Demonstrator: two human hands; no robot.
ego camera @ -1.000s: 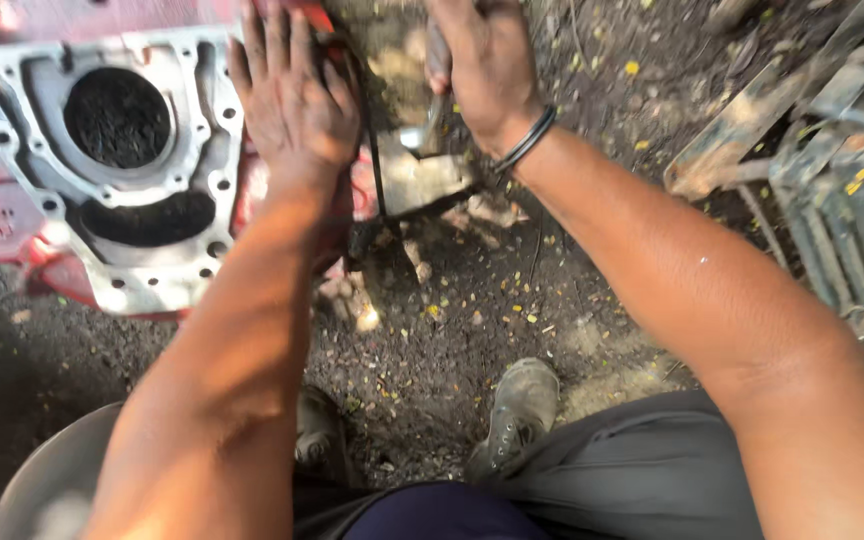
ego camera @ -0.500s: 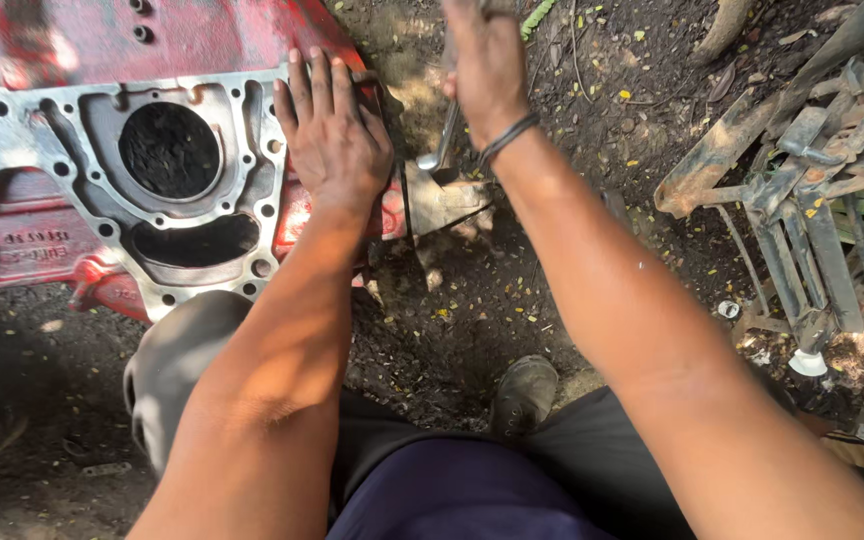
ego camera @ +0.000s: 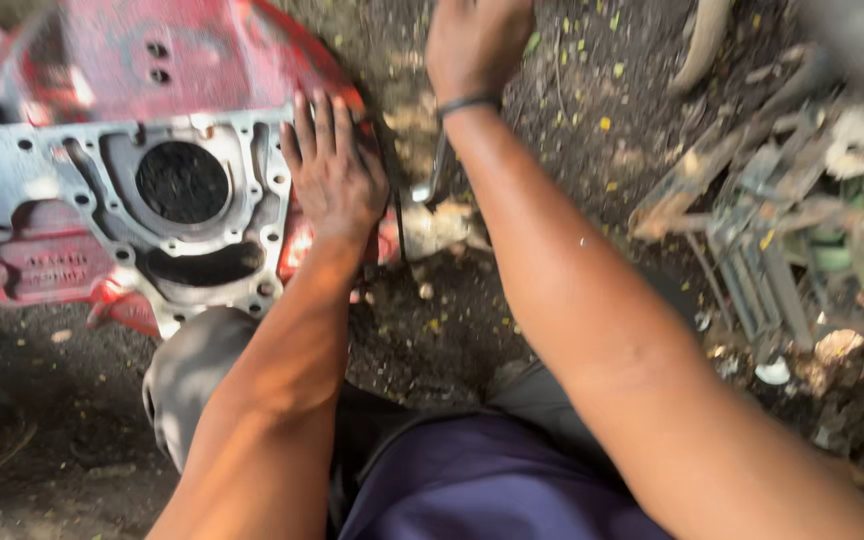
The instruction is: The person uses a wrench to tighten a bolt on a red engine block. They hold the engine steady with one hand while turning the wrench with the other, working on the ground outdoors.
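Note:
A red engine housing with a bare grey metal face and a large round bore lies on the dirt at the upper left. My left hand rests flat, fingers spread, on the right edge of that grey face. My right hand is at the top of the view, curled around a dark metal tool that hangs down past my wrist; the grip itself is partly cut off by the frame edge. A dark band sits on my right wrist.
A pile of rusty metal scrap and bars lies at the right. A round dark metal part sits under my left forearm. Oily dirt with small stones and leaves covers the ground.
The view has shifted so the housing now sits further right and lower. My left hand stays flat on its edge; my right hand has lifted toward the top of the frame.

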